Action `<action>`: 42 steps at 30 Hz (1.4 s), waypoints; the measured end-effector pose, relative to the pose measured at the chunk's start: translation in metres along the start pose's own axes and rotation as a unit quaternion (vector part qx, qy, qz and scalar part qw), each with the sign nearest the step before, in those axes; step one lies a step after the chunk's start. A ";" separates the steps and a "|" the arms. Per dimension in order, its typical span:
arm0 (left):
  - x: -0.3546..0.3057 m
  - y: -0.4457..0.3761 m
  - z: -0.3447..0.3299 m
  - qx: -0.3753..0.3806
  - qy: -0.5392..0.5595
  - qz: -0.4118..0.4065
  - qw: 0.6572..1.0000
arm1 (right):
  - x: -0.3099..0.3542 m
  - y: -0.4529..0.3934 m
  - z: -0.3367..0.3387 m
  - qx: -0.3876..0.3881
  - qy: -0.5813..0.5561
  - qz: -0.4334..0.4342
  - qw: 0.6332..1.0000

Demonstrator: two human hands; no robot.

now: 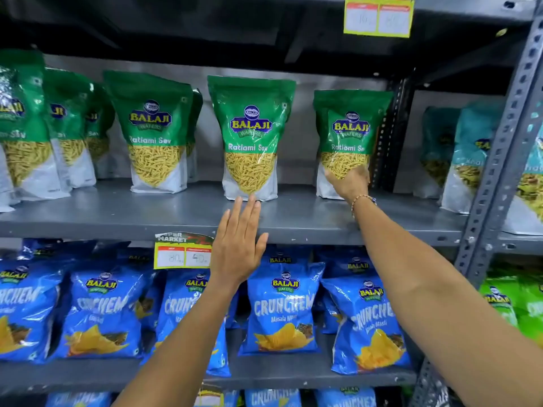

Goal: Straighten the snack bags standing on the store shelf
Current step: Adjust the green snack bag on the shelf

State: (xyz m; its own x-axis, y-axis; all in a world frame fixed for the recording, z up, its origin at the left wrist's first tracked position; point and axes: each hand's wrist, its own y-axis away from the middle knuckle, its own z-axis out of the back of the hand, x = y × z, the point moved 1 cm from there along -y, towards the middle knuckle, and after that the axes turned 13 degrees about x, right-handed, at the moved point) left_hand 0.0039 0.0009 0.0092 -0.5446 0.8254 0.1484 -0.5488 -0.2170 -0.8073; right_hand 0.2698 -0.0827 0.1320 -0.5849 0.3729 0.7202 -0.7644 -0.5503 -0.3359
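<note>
Bare forearms, beaded bracelet (362, 199) R wrist

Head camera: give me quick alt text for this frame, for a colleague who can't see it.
The person's right hand presses the lower front of the rightmost green Ratlami Sev bag on a grey shelf, while the open left hand reaches toward the middle green bag without clearly touching it. Blue Crunchem bags fill the shelf below.
</note>
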 end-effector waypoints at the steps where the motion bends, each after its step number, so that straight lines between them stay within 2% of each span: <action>1: 0.000 -0.001 0.000 -0.011 -0.003 0.003 1.000 | -0.001 -0.003 -0.001 0.003 -0.009 -0.019 1.000; 4: -0.001 0.000 -0.005 -0.043 -0.025 0.006 0.999 | -0.002 -0.010 -0.003 0.044 -0.004 -0.067 0.997; 10: 0.000 -0.002 -0.008 -0.063 -0.052 0.010 0.997 | -0.007 -0.020 -0.012 0.068 0.012 -0.078 0.995; 17: -0.002 -0.003 -0.008 -0.071 -0.041 0.020 0.996 | -0.010 -0.023 -0.012 0.041 0.011 -0.064 0.997; 42: -0.008 -0.001 0.009 0.033 0.021 0.049 0.998 | -0.005 0.028 0.004 0.028 0.012 -0.029 0.999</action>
State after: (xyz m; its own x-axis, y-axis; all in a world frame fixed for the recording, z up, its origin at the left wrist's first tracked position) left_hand 0.0031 -0.0102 0.0138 -0.5707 0.8199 0.0449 -0.5353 -0.3300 -0.7775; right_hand 0.2522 -0.1034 0.1216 -0.5463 0.4228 0.7231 -0.7819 -0.5669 -0.2592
